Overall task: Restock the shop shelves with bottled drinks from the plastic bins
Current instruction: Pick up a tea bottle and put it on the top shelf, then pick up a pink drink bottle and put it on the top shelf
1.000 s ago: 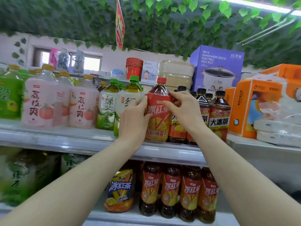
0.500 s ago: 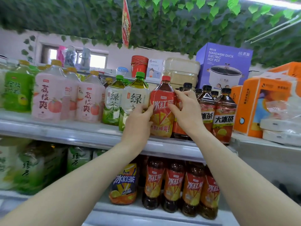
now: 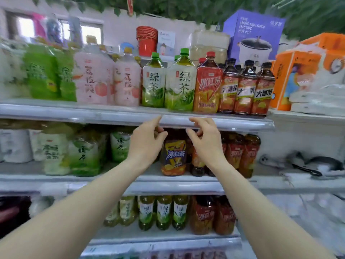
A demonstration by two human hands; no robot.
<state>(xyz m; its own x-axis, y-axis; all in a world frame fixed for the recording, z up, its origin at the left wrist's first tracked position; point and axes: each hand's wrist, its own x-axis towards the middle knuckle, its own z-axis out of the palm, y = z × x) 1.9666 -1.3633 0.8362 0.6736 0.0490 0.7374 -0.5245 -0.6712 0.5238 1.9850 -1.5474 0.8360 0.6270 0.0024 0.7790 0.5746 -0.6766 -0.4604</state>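
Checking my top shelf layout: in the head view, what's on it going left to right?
Green juice bottles → pink bottles → green tea bottles → red iced tea bottle → dark tea bottles → orange box.

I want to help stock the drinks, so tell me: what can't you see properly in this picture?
- Plastic bins: nowhere in the head view, outside the frame.
- Green-label packs left of the left grip, head view: motion blur smears their print.
- Dark tea bottle behind the right grip, head view: the wrist covers part of its label.
- Lowest row of goods, head view: cut by the bottom edge and blurred.
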